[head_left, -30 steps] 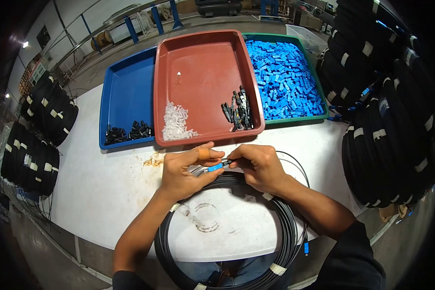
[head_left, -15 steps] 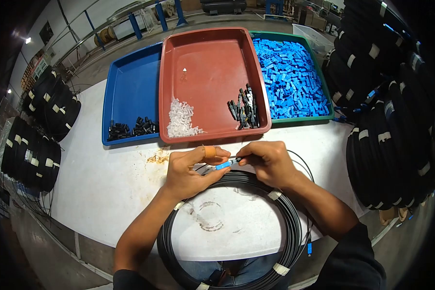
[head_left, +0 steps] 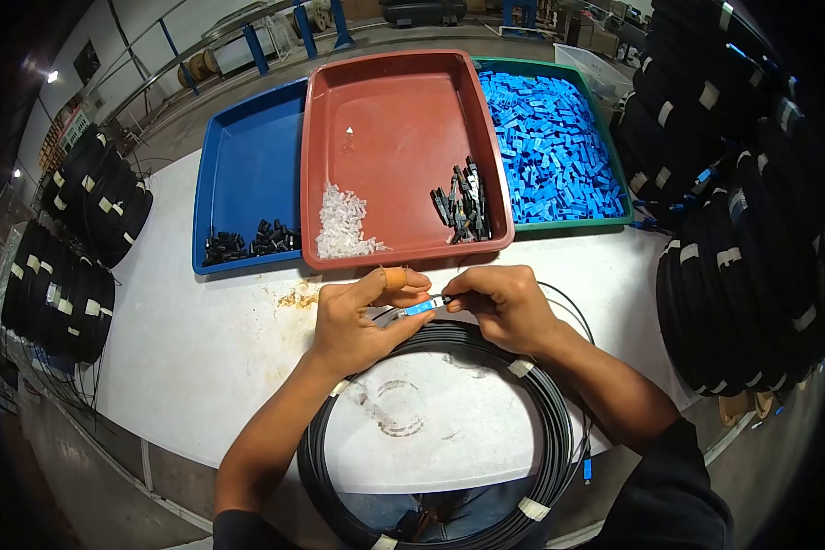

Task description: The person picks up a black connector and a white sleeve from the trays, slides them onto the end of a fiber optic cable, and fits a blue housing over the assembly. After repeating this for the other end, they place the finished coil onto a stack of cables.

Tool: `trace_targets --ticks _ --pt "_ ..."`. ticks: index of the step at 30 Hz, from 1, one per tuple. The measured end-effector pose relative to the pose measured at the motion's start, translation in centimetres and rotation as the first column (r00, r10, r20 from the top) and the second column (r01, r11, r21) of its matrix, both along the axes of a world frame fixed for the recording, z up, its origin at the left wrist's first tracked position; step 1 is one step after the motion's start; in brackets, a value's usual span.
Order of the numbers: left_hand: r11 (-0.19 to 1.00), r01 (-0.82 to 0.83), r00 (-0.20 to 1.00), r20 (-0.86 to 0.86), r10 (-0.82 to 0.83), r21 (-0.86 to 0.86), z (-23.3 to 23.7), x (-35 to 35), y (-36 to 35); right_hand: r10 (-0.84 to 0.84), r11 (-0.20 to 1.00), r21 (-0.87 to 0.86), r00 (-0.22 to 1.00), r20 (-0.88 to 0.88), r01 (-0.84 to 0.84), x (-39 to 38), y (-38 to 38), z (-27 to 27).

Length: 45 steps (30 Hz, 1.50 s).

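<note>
My left hand (head_left: pixel 357 321) pinches a small blue connector (head_left: pixel 419 308) on the end of a thin black cable, thumb and forefinger around it; one finger wears a tan bandage. My right hand (head_left: pixel 504 307) grips the connector's right tip with its fingertips. Both hands hover just above a large coil of black cable (head_left: pixel 545 431) bound with white tape, lying on the white table (head_left: pixel 202 348) in front of me.
Behind the hands stand three trays: a blue tray (head_left: pixel 247 156) with black parts, a red tray (head_left: pixel 394 110) with clear and dark pieces, a green tray (head_left: pixel 614 183) full of blue housings. Stacked black cable coils (head_left: pixel 733 229) fill the right; more coils (head_left: pixel 73 257) sit left.
The view shifted slightly, then held. Both hands stay together on the blue connector, which has tilted closer to level, with the right fingertips now at its tip.
</note>
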<state>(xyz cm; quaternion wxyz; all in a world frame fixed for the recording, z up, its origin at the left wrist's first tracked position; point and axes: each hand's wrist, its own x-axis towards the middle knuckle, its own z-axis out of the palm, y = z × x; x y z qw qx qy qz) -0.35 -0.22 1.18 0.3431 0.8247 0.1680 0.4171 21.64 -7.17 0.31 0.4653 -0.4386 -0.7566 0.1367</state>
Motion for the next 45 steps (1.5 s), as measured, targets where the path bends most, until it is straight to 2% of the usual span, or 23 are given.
trace_targets --ticks 2,3,5,8,9,11,14,15,17,20,24,26,27,29,33,36,38,39,41,45 --pt "0.991 -0.026 0.999 -0.024 0.030 0.130 0.4 -0.1 -0.1 -0.018 1.000 -0.017 1.000 0.009 0.018 -0.2 -0.6 0.8" --pt "0.991 -0.027 0.999 -0.024 0.031 0.130 0.4 -0.1 0.1 -0.017 1.000 -0.017 1.000 0.008 0.017 -0.2 -0.7 0.7" --pt "0.964 0.012 0.999 -0.041 -0.001 0.267 0.3 0.0 0.4 -0.017 1.000 -0.022 1.000 -0.014 0.017 -0.1 -0.7 0.2" --pt "0.983 0.006 0.998 -0.057 0.005 0.181 0.6 0.2 -0.3 -0.015 0.997 0.070 0.998 0.064 0.011 -0.2 -0.7 0.4" --pt "0.983 0.008 0.998 -0.059 0.003 0.181 0.5 0.2 -0.3 -0.017 0.997 0.070 0.998 0.062 0.013 -0.3 -0.8 0.4" --pt "0.981 0.010 0.997 -0.071 0.004 0.194 0.4 0.1 -0.2 -0.032 0.984 0.176 0.993 0.110 0.012 -0.3 -0.8 0.4" --pt "0.987 0.024 0.994 -0.108 -0.007 0.160 1.2 -0.1 -0.6 -0.010 0.978 0.208 0.993 0.121 -0.015 -0.5 -1.1 0.6" --pt "0.987 0.024 0.994 -0.108 -0.007 0.161 1.0 -0.1 -0.5 -0.011 0.978 0.209 0.993 0.120 -0.015 -0.4 -1.1 0.8" --pt "0.970 0.057 0.997 -0.056 -0.045 0.237 0.6 -0.1 -0.1 0.008 0.940 0.333 0.977 0.211 -0.079 -0.4 -1.0 1.3" --pt "0.965 0.057 0.997 -0.061 -0.043 0.254 0.8 0.0 -0.3 -0.026 0.936 0.349 0.981 0.192 -0.044 -0.5 -1.1 0.7" --pt "0.936 0.078 0.997 -0.009 -0.079 0.344 0.3 0.3 0.1 -0.026 0.941 0.335 0.974 0.224 -0.052 -0.3 -1.2 0.7" --pt "0.898 0.122 0.992 -0.019 -0.126 0.423 0.3 0.2 0.2 0.026 0.975 0.215 0.989 0.147 -0.058 -0.4 -1.2 0.5" --pt "0.898 0.122 0.992 -0.018 -0.126 0.422 0.3 0.2 0.2 0.025 0.975 0.214 0.989 0.148 -0.057 -0.4 -1.3 0.5" --pt "0.867 0.127 0.992 -0.052 -0.116 0.481 0.3 0.1 0.2 0.034 0.994 0.100 0.991 0.132 -0.047 -0.4 -1.4 0.5" --pt "0.807 0.146 0.989 -0.107 -0.104 0.573 0.7 0.1 0.1 0.025 0.997 0.075 0.998 0.062 -0.029 -0.6 -1.3 0.1" --pt "0.823 0.130 0.991 -0.091 -0.096 0.553 0.6 0.2 0.0 0.026 0.999 0.022 0.998 0.058 -0.027 -0.7 -1.2 0.6" --pt "0.913 0.072 0.997 -0.015 -0.072 0.402 0.5 0.2 0.0 0.003 0.988 0.154 0.995 0.101 -0.018 -0.8 -1.1 1.0" --pt "0.913 0.069 0.997 -0.013 -0.070 0.401 0.5 0.1 -0.2 0.005 0.988 0.153 0.995 0.102 -0.021 -0.8 -1.1 0.9" --pt "0.998 0.035 0.999 -0.009 -0.035 0.043 0.7 -0.1 -0.8 -0.065 0.915 0.403 0.981 0.182 -0.014 -0.7 -1.1 0.9" --pt "0.996 0.050 0.996 -0.067 -0.055 -0.078 1.5 -0.3 -1.2 -0.052 0.873 0.486 0.981 0.187 -0.046 -1.0 -1.5 1.3"
